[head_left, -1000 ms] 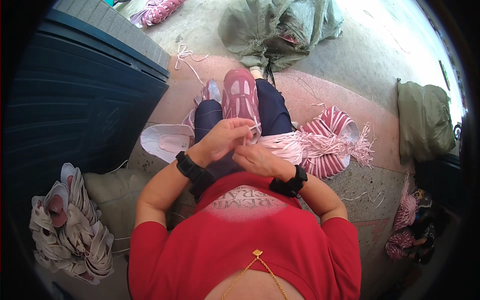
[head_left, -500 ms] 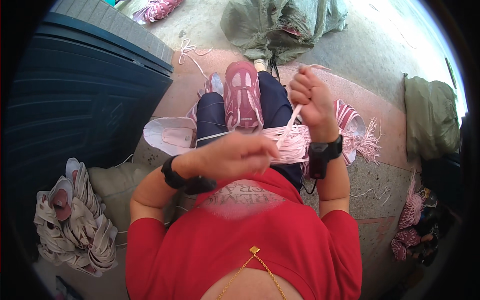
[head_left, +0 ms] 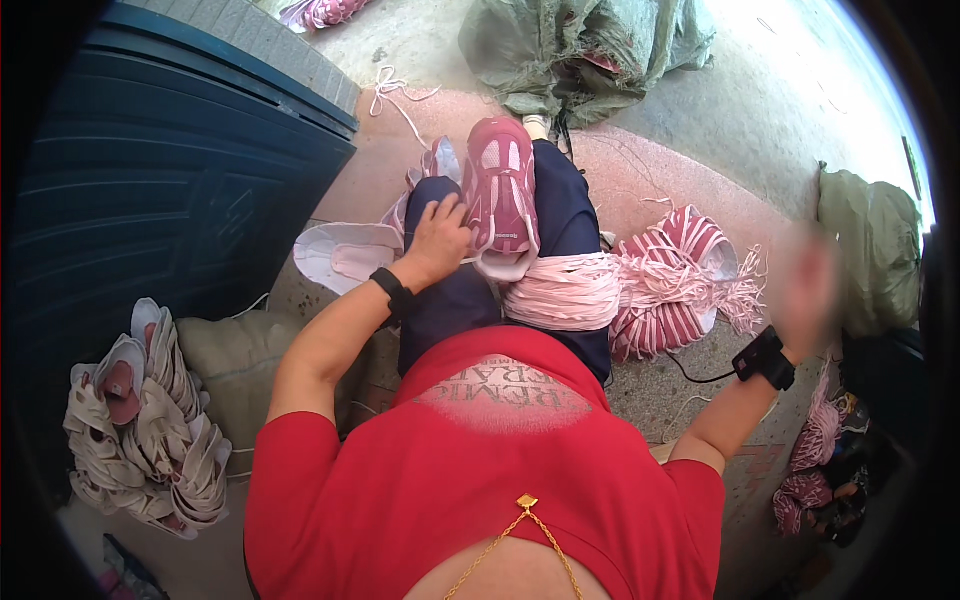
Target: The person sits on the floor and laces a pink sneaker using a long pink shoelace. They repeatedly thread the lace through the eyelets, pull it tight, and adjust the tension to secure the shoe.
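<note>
A pink sports shoe (head_left: 500, 195) rests on my knees, toe pointing away from me. My left hand (head_left: 438, 240) grips its left side near the heel, a black band on the wrist. A thick bundle of pale pink laces (head_left: 562, 290) lies across my lap just behind the shoe. My right hand (head_left: 808, 290) is raised out to the right, well clear of the shoe. It is blurred by motion, so what it holds is unclear. A black watch sits on that wrist. A second bundle of pink and white laces (head_left: 680, 275) lies on the floor to my right.
A dark blue metal door (head_left: 160, 200) fills the left. Below it sits a heap of beige shoe uppers (head_left: 140, 430) beside a beige sack (head_left: 235, 355). A pale pink sole (head_left: 345, 255) lies by my left knee. Green sacks (head_left: 580, 40) lie ahead and at right (head_left: 875, 240).
Both hands were together at my lap. My right hand then rose and has swung far out to the right. My left hand moved forward onto the shoe's side.
</note>
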The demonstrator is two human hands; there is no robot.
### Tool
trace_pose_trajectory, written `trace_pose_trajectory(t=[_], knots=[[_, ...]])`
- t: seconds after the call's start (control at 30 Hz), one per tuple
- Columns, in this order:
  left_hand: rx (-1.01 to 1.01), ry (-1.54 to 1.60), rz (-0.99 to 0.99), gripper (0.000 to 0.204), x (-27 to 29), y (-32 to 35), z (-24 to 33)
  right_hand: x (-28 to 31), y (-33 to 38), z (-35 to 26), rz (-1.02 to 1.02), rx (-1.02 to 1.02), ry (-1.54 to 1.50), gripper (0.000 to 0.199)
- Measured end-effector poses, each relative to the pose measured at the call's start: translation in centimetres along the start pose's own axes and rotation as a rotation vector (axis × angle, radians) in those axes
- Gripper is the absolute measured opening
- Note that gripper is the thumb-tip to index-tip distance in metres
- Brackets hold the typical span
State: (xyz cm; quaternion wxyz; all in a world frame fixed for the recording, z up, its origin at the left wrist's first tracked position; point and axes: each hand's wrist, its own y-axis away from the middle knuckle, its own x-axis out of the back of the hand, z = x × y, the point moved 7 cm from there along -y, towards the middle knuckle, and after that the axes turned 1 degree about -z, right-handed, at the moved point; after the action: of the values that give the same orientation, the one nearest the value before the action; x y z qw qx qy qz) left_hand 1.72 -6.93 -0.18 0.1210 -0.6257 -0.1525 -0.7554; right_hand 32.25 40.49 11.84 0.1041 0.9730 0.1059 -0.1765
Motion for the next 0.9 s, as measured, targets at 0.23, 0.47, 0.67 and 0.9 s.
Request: trace_pose_trajectory(t=[0.23,0.47,0.67,0.9], knots=[[0.204,0.696,-0.031,0.020,3.0,-1.3,-1.1,-8.7,6.3,13.0,-0.415,-0.417,0.068,0.030],[0.353,0.782,-0.021,0.024,5.2,-13.0,-9.7,-18.2,16.7,25.4,-0.824,-0.670,0.460,0.020],[0.555,0.927,-0.117,0.028,-3.3,-16.4,-15.6,-22.7,19.2,29.9,-0.947,-0.452,0.768,0.027],[0.499,0.346,0.089,0.025,1.1,-11.4,-16.5,-26.1,17.6,29.0,-1.029,0.138,1.032,0.025]])
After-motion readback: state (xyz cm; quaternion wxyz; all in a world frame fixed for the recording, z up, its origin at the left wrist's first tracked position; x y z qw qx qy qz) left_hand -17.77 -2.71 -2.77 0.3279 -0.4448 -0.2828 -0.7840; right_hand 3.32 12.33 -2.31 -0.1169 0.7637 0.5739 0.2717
